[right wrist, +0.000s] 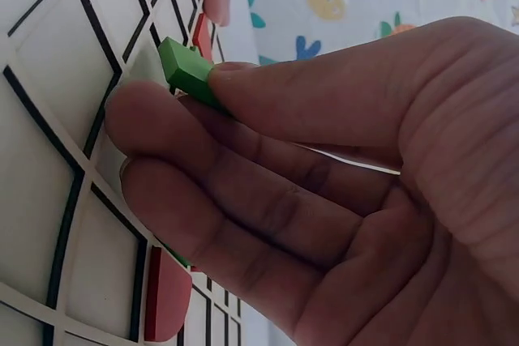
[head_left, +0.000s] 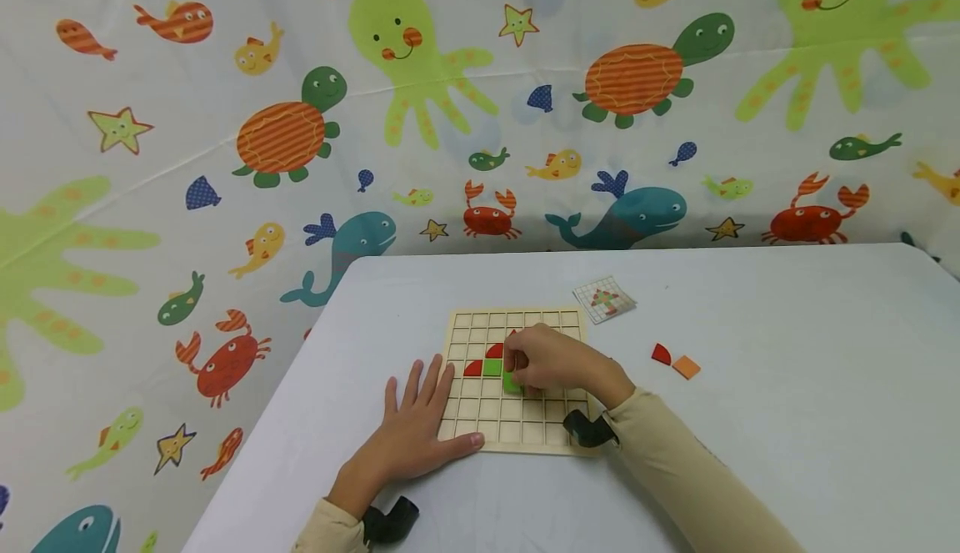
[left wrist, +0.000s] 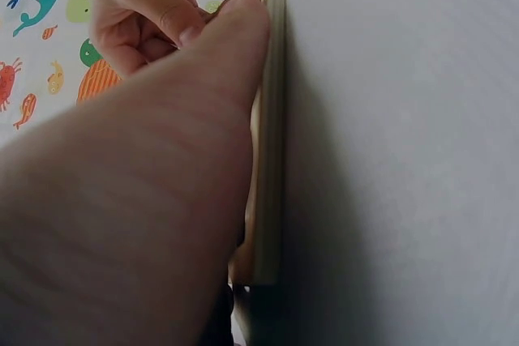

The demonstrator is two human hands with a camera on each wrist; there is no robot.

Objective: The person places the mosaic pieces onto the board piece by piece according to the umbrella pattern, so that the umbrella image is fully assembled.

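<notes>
A wooden grid board [head_left: 517, 434] lies on the white table. My right hand [head_left: 551, 359] is over its middle and pinches a green square tile [right wrist: 188, 70] between thumb and fingers, the tile tilted close to the grid. Left of that hand, a green tile [head_left: 492, 367] sits in a cell, with a red quarter-circle tile [head_left: 473, 368] beside it and another red piece [head_left: 495, 350] above it. My fingers partly hide more red and green pieces. My left hand [head_left: 420, 428] is spread at the board's left front corner, its thumb [left wrist: 231, 34] along the front edge.
A small printed card [head_left: 604, 299] with a coloured grid pattern lies behind the board's far right corner. To the right are a loose red quarter-circle tile [head_left: 661, 354] and an orange square tile [head_left: 686, 367]. A sea-animal cloth [head_left: 442, 52] hangs behind the table.
</notes>
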